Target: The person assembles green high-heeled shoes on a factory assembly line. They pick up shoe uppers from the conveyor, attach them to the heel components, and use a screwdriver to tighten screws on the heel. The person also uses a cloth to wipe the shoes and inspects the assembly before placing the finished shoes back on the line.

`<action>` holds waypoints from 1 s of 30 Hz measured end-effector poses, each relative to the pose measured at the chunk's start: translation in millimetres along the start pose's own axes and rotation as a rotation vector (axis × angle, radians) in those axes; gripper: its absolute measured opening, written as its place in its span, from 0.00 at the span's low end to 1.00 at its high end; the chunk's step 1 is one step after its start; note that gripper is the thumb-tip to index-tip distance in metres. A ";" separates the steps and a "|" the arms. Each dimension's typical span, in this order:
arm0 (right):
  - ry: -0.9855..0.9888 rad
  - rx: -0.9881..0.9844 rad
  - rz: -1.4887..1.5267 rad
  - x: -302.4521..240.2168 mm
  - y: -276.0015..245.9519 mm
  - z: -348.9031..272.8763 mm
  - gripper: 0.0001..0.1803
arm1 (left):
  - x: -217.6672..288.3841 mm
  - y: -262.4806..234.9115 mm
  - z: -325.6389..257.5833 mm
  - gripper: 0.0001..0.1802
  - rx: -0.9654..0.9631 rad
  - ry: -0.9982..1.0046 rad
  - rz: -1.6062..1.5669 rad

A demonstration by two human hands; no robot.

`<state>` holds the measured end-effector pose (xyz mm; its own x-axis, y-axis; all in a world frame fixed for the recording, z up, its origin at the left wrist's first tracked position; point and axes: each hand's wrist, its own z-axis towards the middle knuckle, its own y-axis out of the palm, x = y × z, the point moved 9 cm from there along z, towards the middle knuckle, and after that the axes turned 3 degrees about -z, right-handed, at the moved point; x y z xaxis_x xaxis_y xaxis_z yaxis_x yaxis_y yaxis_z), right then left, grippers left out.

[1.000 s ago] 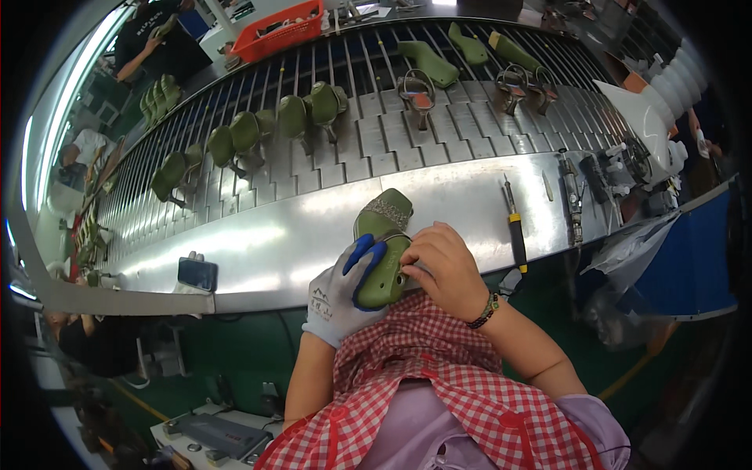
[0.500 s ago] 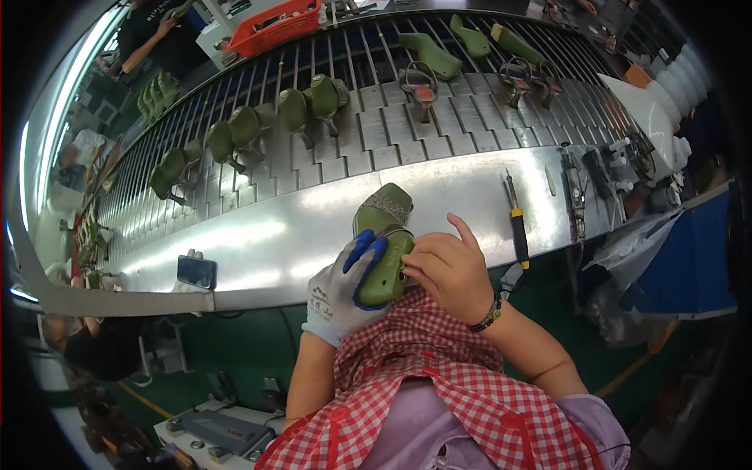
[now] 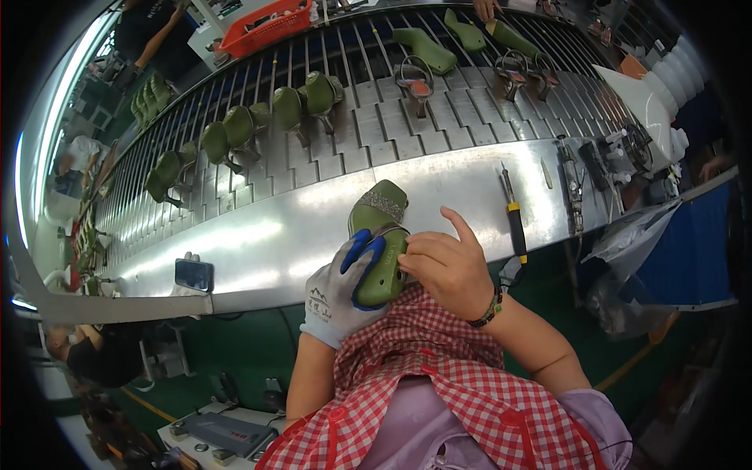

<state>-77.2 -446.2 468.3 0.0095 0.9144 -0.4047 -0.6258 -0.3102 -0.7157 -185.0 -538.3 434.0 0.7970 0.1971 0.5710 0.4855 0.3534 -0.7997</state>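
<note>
My left hand (image 3: 337,286), in a grey glove with blue fingertips, is wrapped round a green shoe last (image 3: 384,274) held over the bench's near edge. A glittery band (image 3: 381,205) crosses the toe part of the last, and a thin dark strap (image 3: 387,228) runs round it higher up. My bare right hand (image 3: 446,262) is at the last's right side, thumb and fingers pinched together beside the strap, index finger raised. What those fingertips hold, if anything, is hidden.
A slatted metal conveyor (image 3: 352,141) carries several green lasts (image 3: 227,141) and strappy sandals (image 3: 415,82). On the bench lie a black-and-yellow screwdriver-like tool (image 3: 515,223), a phone (image 3: 193,274) and more tools (image 3: 574,184). A red basket (image 3: 266,30) stands behind; a white flexible duct (image 3: 666,86) is at right.
Both hands keep nearly the same place on the last, with the right fingers shifted slightly. Another person's hand has come in at the conveyor's far side, by a green last.
</note>
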 end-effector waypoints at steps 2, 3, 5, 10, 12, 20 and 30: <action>-0.006 -0.003 -0.006 -0.6 0.2 0.8 0.05 | -0.2 -0.5 -0.1 0.43 -0.005 -0.004 0.003; -0.011 -0.009 -0.009 -0.5 0.8 1.1 0.05 | 0.4 -0.8 -0.2 0.43 -0.007 -0.003 0.008; -0.021 -0.023 -0.017 0.2 2.1 1.4 0.05 | 1.3 -1.4 -0.1 0.43 -0.012 -0.001 0.018; -0.025 -0.042 -0.013 -1.1 1.5 4.5 0.04 | 1.5 -4.2 -2.3 0.41 0.027 0.066 0.068; -0.020 -0.042 0.007 0.3 1.2 3.9 0.04 | 1.1 -3.9 -3.8 0.41 0.024 0.068 0.065; -0.012 -0.048 0.051 2.7 3.5 1.9 0.06 | -2.0 -3.2 -6.8 0.41 0.012 0.051 0.051; 0.133 0.040 -0.019 0.2 4.5 0.0 0.07 | 2.1 -6.0 -5.6 0.43 0.011 0.036 0.075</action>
<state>-80.0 -447.4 465.0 0.1234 0.8769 -0.4645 -0.6549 -0.2798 -0.7021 -184.2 -545.1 438.9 0.8435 0.1905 0.5021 0.4201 0.3484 -0.8379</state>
